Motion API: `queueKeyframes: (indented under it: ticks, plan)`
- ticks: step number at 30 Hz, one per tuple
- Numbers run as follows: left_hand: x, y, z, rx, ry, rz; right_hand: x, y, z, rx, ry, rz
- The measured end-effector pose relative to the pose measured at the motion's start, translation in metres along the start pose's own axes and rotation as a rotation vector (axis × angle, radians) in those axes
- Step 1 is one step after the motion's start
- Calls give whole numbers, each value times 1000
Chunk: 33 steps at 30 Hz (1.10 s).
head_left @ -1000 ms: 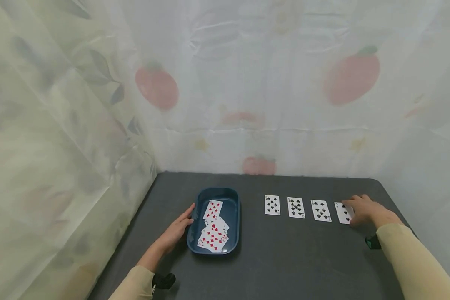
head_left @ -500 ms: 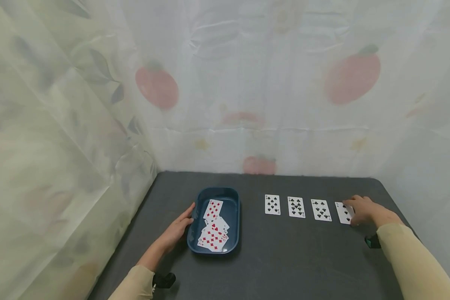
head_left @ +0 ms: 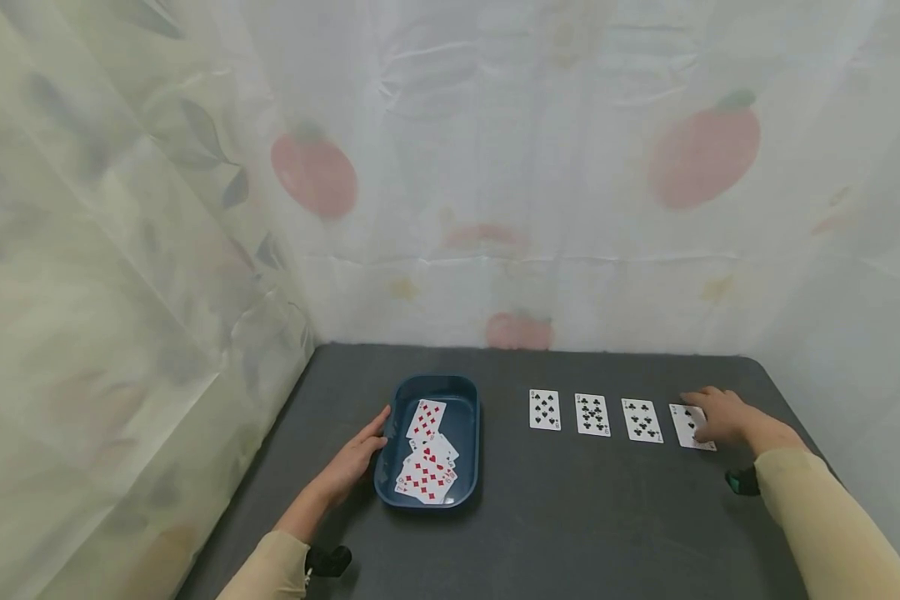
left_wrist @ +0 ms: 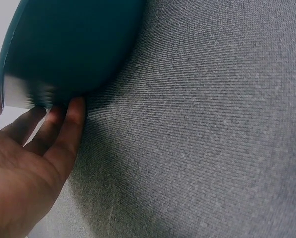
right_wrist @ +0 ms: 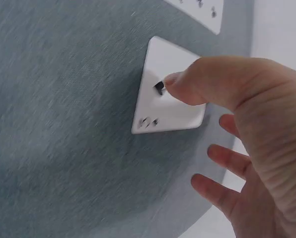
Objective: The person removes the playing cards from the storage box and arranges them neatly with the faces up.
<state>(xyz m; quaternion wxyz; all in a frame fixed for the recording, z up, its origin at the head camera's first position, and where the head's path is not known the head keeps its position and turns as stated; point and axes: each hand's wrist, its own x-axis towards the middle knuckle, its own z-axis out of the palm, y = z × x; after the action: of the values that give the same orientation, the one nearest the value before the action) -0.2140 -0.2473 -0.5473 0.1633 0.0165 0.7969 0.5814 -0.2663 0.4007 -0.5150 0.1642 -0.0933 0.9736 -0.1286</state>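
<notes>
On the dark table, several black-suit playing cards lie face up in a row. My right hand (head_left: 727, 417) is over the rightmost playing card (head_left: 685, 423), partly hiding it. In the right wrist view, the thumb (right_wrist: 190, 84) is over the face of that card (right_wrist: 163, 114), and the other fingers are spread past its far side. A blue tray (head_left: 468, 442) holds a loose pile of red-suit playing cards (head_left: 426, 475). Against the tray's left side rests my left hand (head_left: 348, 462). Its fingertips (left_wrist: 76, 106) touch the outer wall of the tray (left_wrist: 83, 44) in the left wrist view.
Left of the rightmost card lie a spade card (head_left: 544, 410) and two club cards, (head_left: 592, 415) among them, roughly evenly spaced. Printed curtains (head_left: 525, 283) hang behind and on both sides of the dark table (head_left: 570, 517).
My right fingers have shifted slightly off the rightmost card, so more of its face shows. The card looks almost unmoved. My left hand and the tray stay put.
</notes>
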Motion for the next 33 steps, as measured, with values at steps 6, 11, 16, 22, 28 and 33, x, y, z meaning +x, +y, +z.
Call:
queueKeyframes:
  ticks: [6,11,16,22,28,33]
  plan:
    - [1,-1,-1,1,-11,0,-1,-32,-7,0,116,-83]
    - [2,-1,-1,14,-9,-1,11,-73,-5,-43,218,-227]
    - [3,-1,0,18,6,-7,21,-124,-4,-76,262,-370]
    - [3,0,3,0,6,-11,35,-184,8,-70,270,-529]
    - [4,1,6,-5,14,-7,47,-245,25,-72,233,-669]
    - [3,3,6,-14,14,-18,54,-293,40,-124,173,-771]
